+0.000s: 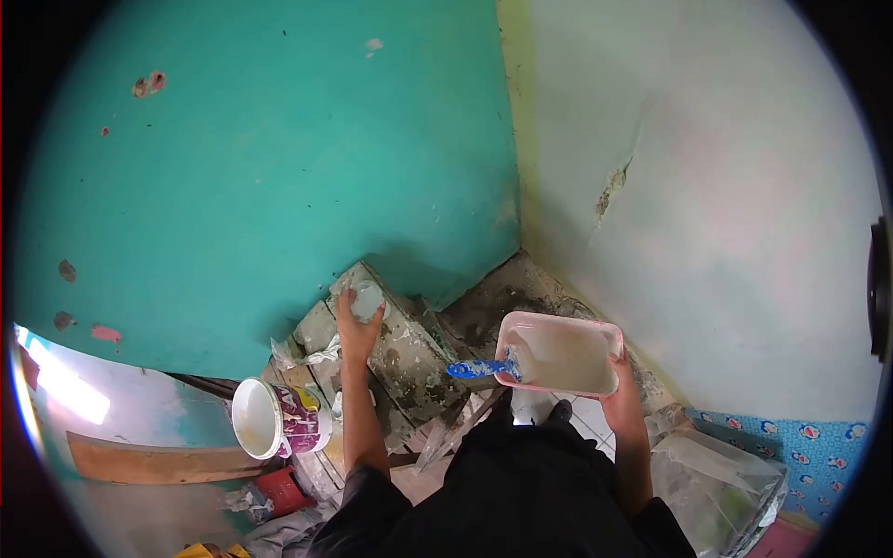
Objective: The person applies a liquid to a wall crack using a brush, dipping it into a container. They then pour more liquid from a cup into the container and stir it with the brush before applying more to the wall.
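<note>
My left hand (358, 327) is closed around a small whitish, see-through cup (368, 299), over the paint-spattered wooden boards (409, 358) by the green wall. My right hand (623, 395) grips the right rim of a pink plastic tray (562, 321), held level in front of my body. Inside the tray, a pale coating covers the bottom. A brush with a blue, paint-marked handle (479, 369) leans over the tray's left rim, its head resting within.
A white bucket with a purple label (305, 420) lies tilted left of my forearm. Crumpled plastic (321, 352) sits on the boards. The green wall (279, 167) and the white wall (716, 214) with a chipped crack meet ahead. Right of me stands something wrapped in clear plastic (712, 479).
</note>
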Tool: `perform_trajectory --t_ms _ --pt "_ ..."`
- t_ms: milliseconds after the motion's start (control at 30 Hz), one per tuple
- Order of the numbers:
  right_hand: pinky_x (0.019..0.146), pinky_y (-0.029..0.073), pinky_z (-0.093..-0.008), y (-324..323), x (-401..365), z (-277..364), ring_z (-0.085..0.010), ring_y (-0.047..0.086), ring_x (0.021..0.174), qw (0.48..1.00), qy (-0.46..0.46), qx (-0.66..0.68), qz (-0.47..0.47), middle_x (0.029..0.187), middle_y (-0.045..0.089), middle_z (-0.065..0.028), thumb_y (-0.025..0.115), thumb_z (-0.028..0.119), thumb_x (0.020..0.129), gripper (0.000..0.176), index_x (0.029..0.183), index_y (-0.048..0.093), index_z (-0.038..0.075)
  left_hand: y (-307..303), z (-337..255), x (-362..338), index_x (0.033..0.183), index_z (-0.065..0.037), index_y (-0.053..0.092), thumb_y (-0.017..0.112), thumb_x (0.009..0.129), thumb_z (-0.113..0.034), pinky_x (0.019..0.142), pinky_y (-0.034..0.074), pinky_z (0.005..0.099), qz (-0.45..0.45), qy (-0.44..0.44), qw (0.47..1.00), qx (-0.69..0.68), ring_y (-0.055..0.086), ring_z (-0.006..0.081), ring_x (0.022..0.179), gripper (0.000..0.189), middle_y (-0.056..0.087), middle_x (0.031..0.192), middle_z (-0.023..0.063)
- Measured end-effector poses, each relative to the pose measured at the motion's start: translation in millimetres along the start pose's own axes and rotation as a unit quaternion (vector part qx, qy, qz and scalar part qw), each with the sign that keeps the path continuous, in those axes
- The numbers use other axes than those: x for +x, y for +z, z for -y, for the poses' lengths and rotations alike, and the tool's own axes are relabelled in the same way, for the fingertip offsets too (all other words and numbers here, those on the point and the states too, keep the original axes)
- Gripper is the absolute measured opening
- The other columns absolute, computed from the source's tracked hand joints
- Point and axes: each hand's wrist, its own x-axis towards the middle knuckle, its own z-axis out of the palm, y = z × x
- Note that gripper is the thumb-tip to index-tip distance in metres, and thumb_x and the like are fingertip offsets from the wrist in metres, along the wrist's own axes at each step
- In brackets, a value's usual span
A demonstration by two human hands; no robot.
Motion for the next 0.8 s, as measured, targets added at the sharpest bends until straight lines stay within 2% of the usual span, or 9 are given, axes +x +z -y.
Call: perform_trajectory --t_ms 33,133,333,533,800 --pt "0.105 0.051 -0.0419 0.7 1.3 -2.0 -0.0243 0.049 0.139 1.0 0.002 -0.003 -0.005 0.151 0.046 -0.0107 0.05 0.03 0.103 0.061 0.158 0.031 0.012 0.0 5.9 -5.7 0.147 0.0 0.045 0.085 0.08 -0.015 0.095 0.051 0.0474 0.001 -0.037 0.999 -0.003 0.06 0.0402 0.119 0.08 0.057 0.128 0.0254" --pt "0.111 0.045 -0.0438 11.8 0.3 3.2 -0.0245 0.047 0.14 1.0 -0.008 0.003 0.013 0.152 0.046 -0.0109 0.049 0.03 0.102 0.061 0.158 0.032 0.011 7.8 40.8 -19.2 0.145 0.003 0.045 0.086 0.079 -0.015 0.096 0.051 0.0478 -0.033 -0.025 0.999 0.02 0.061 0.0407 0.116 0.08 0.057 0.126 0.0245" --pt "0.109 0.046 -0.0429 15.5 0.3 -3.2 -0.0237 0.049 0.138 1.0 0.007 0.009 0.004 0.149 0.048 -0.0107 0.049 0.031 0.102 0.059 0.156 0.035 0.011 15.2 58.2 -34.4 0.138 0.006 0.048 0.087 0.077 -0.014 0.1 0.047 0.0488 -0.042 -0.064 0.997 0.008 0.058 0.0411 0.113 0.075 0.056 0.122 0.0242" --pt "0.103 0.051 -0.0413 20.4 -0.7 -5.2 -0.0228 0.052 0.135 1.0 -0.005 -0.005 -0.002 0.146 0.051 -0.0098 0.049 0.033 0.102 0.058 0.155 0.036 0.011 14.7 55.2 -31.4 0.134 0.006 0.051 0.087 0.076 -0.015 0.1 0.047 0.0496 -0.03 -0.051 0.998 0.031 0.055 0.044 0.114 0.072 0.053 0.123 0.0264" --pt "0.107 0.048 -0.0427 21.5 -3.4 -3.6 -0.0238 0.051 0.137 1.0 0.003 -0.011 -0.011 0.147 0.05 -0.0103 0.049 0.032 0.102 0.058 0.155 0.036 0.011 22.0 65.7 -29.7 0.135 0.005 0.052 0.089 0.077 -0.021 0.1 0.048 0.0486 -0.044 -0.036 0.997 0.058 0.058 0.0416 0.114 0.073 0.054 0.123 0.0248"
